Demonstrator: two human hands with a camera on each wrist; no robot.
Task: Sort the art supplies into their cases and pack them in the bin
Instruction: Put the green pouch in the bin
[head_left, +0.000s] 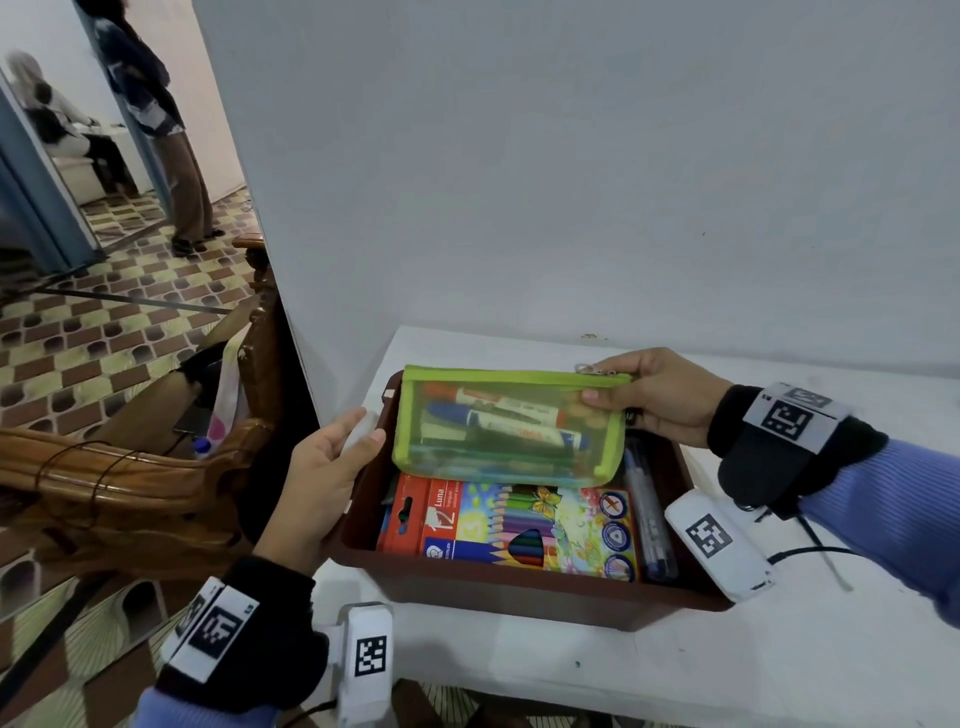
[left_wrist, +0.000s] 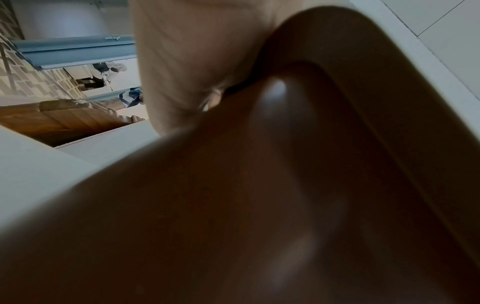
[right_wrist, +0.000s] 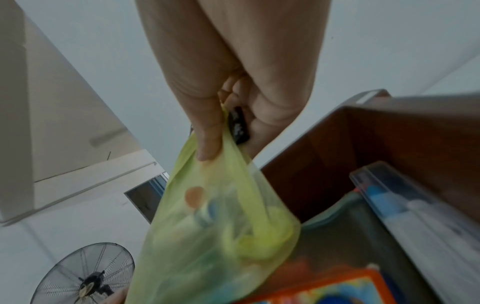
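My right hand (head_left: 618, 389) (right_wrist: 223, 123) pinches the top right corner of a green mesh pouch (head_left: 506, 426) (right_wrist: 215, 236), by the zip. The pouch holds red and blue markers and hangs just above the back of a brown bin (head_left: 519, 597) (left_wrist: 259, 185) (right_wrist: 389, 133). My left hand (head_left: 337, 457) (left_wrist: 187, 61) grips the bin's left rim, thumb on a small white piece there. Flat in the bin lies a coloured-pencil box (head_left: 519, 525) (right_wrist: 324, 288). A clear pen case (head_left: 649, 519) (right_wrist: 415, 205) lies along the right wall.
The bin stands on a white table (head_left: 675, 670) against a pale wall (head_left: 571, 182). A carved wooden chair (head_left: 130, 483) stands close on the left. A person (head_left: 166, 130) stands in the far doorway. A floor fan (right_wrist: 85, 275) shows in the right wrist view.
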